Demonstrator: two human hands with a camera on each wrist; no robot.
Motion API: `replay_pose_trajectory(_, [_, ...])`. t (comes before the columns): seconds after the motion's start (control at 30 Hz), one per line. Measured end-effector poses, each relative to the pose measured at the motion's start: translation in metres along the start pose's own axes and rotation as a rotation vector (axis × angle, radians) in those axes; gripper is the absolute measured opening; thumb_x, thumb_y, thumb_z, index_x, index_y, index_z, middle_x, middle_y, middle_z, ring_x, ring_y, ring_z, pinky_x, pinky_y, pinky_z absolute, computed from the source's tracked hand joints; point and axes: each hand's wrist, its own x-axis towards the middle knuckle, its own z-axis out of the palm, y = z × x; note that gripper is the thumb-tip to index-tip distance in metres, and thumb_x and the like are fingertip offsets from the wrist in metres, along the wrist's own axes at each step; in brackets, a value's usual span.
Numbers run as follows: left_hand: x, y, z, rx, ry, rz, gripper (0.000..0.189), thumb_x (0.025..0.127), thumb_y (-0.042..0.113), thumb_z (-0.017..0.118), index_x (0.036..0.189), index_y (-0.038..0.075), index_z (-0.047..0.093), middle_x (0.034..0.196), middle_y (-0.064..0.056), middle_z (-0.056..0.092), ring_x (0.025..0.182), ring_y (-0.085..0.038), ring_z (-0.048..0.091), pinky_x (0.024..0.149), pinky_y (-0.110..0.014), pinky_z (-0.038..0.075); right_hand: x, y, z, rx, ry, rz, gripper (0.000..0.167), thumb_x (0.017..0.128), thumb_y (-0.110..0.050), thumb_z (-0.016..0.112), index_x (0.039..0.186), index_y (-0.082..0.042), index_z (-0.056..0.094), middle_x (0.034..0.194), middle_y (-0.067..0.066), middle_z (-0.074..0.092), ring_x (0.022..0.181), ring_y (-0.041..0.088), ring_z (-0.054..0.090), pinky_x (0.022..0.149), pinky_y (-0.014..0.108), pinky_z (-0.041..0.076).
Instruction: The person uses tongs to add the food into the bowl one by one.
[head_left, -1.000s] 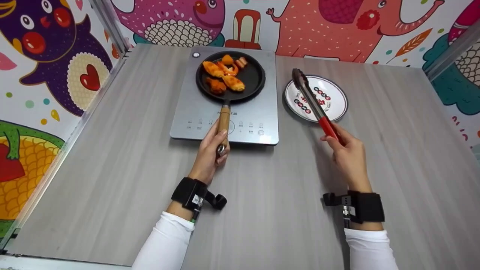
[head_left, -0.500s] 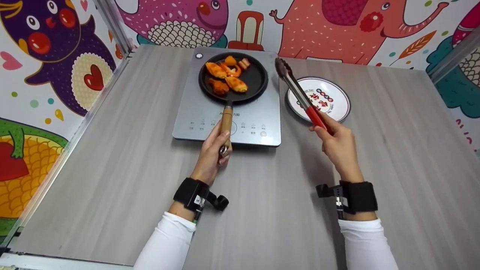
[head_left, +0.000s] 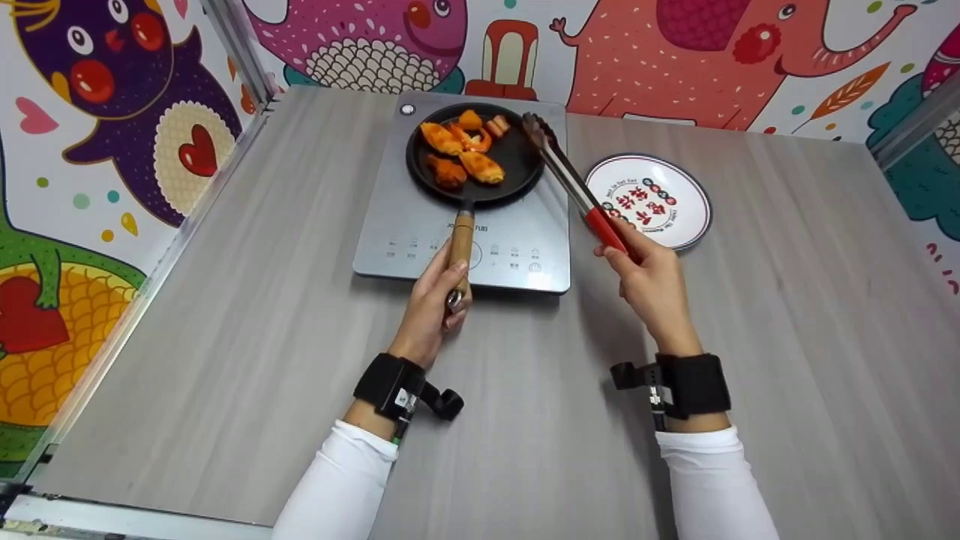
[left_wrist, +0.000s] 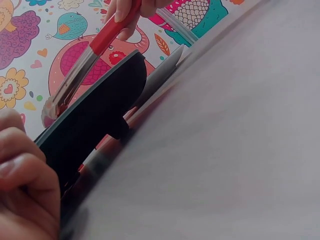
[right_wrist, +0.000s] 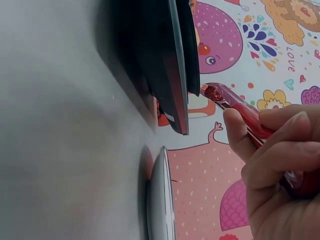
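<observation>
My left hand (head_left: 435, 300) grips the wooden handle (head_left: 463, 238) of a black frying pan (head_left: 517, 169), which sits on a silver induction cooktop (head_left: 390, 217). Several pieces of orange-brown food (head_left: 481, 167) lie in the pan, mostly toward its left, with a small striped piece (head_left: 498, 125) near the upper right. In my right hand (head_left: 652, 281) are metal tongs (head_left: 568, 176) with red grips, held slanting up and left. Their tips overlap the pan's right rim in the head view. From the left wrist view, the tongs (left_wrist: 75, 80) show just above the cooktop-side dark edge.
Right of the cooktop, a white plate (head_left: 686, 202) with a dark rim and red lettering rests on the grey wood-look table (head_left: 525, 420). Cartoon-printed walls (head_left: 630, 67) stand behind and at both sides. Each wrist wears a black camera strap (head_left: 694, 384).
My right hand has carried the tongs leftward, from over the plate to the pan's right rim. My left hand keeps its hold on the handle; the whole head view has shifted slightly.
</observation>
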Motion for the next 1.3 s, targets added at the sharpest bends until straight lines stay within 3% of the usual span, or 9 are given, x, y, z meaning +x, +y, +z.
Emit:
replay_pose_trajectory(0.13, [-0.001,0.001,0.000,-0.005,0.002,0.001,0.056,0.086,0.032,0.059,0.136,0.033,0.034,0.064,0.000,0.041,0.045,-0.007,0.033,0.034,-0.016,0.023,-0.005,-0.020,0.006,0.016,-0.024,-0.016,0.039,0.087,-0.006,0.055,0.126,-0.009,0.052,0.089,0.015,0.064,0.040,0.007,0.039,0.035,0.018,0.034])
replay_pose_trajectory(0.27, [0.000,0.001,0.000,-0.004,0.007,-0.004,0.056,0.085,0.032,0.059,0.136,0.033,0.034,0.064,0.001,0.041,0.046,-0.007,0.034,0.034,-0.017,0.024,-0.005,-0.029,0.011,-0.018,-0.043,-0.024,0.039,0.087,-0.005,0.055,0.126,-0.009,0.052,0.088,0.012,0.064,0.040,0.006,0.039,0.035,0.017,0.034])
replay_pose_trajectory(0.53, [0.000,0.000,0.001,0.015,0.021,-0.011,0.055,0.084,0.035,0.060,0.134,0.036,0.037,0.063,0.001,0.042,0.045,-0.008,0.033,0.035,-0.017,0.023,0.010,0.004,0.022,-0.109,-0.048,-0.073,0.042,0.087,-0.014,0.058,0.128,-0.021,0.051,0.089,0.002,0.066,0.041,0.015,0.046,0.035,0.023,0.038])
replay_pose_trajectory(1.03, [0.000,0.001,0.001,0.022,0.010,0.004,0.056,0.085,0.035,0.059,0.135,0.034,0.035,0.064,0.001,0.043,0.047,-0.008,0.034,0.035,-0.017,0.024,0.009,0.003,0.026,-0.231,0.010,-0.198,0.042,0.084,-0.010,0.059,0.124,-0.020,0.055,0.089,0.010,0.063,0.041,0.015,0.048,0.034,0.024,0.040])
replay_pose_trajectory(1.3, [0.000,-0.001,0.000,0.023,0.012,0.006,0.056,0.085,0.034,0.058,0.136,0.034,0.034,0.064,0.001,0.042,0.046,-0.008,0.034,0.035,-0.018,0.024,0.007,0.001,0.026,-0.220,0.031,-0.195,0.042,0.084,-0.012,0.061,0.125,-0.021,0.055,0.087,0.011,0.063,0.041,0.015,0.048,0.034,0.023,0.040])
